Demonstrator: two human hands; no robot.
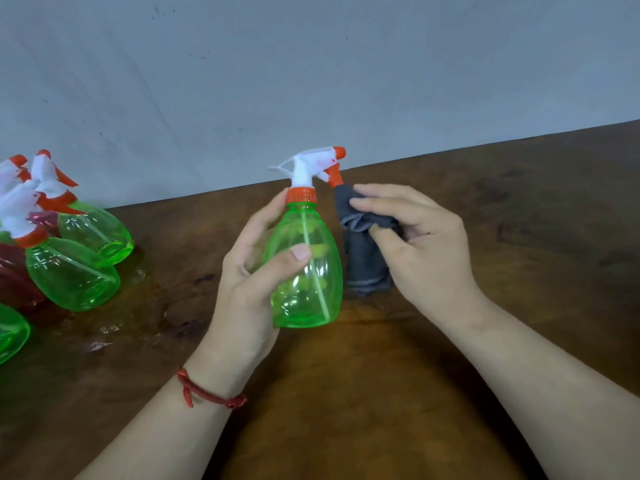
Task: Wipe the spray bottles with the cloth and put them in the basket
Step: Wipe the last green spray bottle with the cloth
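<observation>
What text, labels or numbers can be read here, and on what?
None readable.
Bottle in left hand: no label; orange collar has marks too blurred to read.
Bottles at left: no labels visible.
Cloth: plain.

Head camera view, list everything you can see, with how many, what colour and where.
held spray bottle: one, green with white-and-orange trigger, upright at centre
other green spray bottles: at least three, lying heaped at left edge
red spray bottles: seemingly two, dark red, within that heap
cloth: one, grey, bunched beside the held bottle's trigger
table: one, dark brown wood
wall: one, grey, behind
bracelet: one, red string, left wrist
hands: two; left hand grips the held bottle, right hand holds the cloth
</observation>
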